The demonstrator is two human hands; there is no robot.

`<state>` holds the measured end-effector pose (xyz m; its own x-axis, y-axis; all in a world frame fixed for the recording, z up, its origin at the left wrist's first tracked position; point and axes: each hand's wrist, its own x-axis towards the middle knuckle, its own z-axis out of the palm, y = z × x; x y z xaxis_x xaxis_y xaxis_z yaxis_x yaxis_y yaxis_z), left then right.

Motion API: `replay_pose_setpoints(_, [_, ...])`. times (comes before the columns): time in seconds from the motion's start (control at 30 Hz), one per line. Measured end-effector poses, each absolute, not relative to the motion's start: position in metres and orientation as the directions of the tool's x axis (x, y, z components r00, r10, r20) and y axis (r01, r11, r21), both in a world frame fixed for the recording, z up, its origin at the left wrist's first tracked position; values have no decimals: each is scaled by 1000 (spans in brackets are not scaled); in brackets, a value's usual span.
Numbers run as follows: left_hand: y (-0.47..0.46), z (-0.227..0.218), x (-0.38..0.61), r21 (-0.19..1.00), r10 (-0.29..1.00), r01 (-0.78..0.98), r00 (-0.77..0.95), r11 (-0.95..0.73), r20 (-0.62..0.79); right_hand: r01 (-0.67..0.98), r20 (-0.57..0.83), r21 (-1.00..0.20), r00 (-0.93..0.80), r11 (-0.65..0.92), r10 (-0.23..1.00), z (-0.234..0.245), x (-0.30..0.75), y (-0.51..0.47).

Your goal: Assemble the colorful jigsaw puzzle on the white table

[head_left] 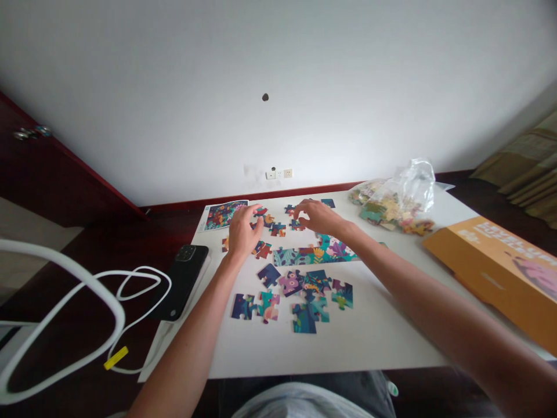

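My left hand point(245, 231) is over the far left part of the white table, thumb and fingers apart, beside loose jigsaw pieces point(277, 230). My right hand point(319, 216) arches above the table further right, with a gap between its curved fingers and thumb. Just by its fingertips lies a puzzle piece point(297, 225); whether they touch cannot be made out. In front of both hands runs a joined strip of puzzle point(300, 256), partly covered by my right forearm. Closer to me, several loose pieces point(303, 318) are spread out, some overlapping.
A printed picture sheet point(224, 216) lies at the far left. Clear plastic bags of pieces point(395, 209) sit at the far right, near an orange box point(500, 273). At the left edge are a black phone point(185, 284) and a looping white cable point(117, 307). A wall point(278, 128) stands behind.
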<state>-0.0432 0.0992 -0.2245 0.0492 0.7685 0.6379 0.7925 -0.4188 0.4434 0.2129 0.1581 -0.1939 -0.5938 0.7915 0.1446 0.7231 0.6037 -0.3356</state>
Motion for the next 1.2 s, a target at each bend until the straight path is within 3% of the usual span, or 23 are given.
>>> replay_pose_setpoints(0.1, [101,-224,-46,491,750,782,-47,-383,660,630,214,-348,-667,694,714,-193,199,142])
replay_pose_setpoints(0.27, [103,-225,-49,534,730,769,-133,-350,670,376,287,-349,-829,859,479,-205,165,103])
replay_pose_setpoints(0.43, [102,-223,-48,538,724,764,-138,-356,676,307,311,-311,-862,900,401,-221,152,87])
replay_pose_setpoints(0.77, [100,-221,-46,529,746,763,-95,-370,659,253,333,-448,-843,858,422,-221,149,89])
replay_pose_setpoints(1.2, [102,-227,-47,509,774,758,-9,-407,633,377,309,-525,-751,763,584,-210,167,108])
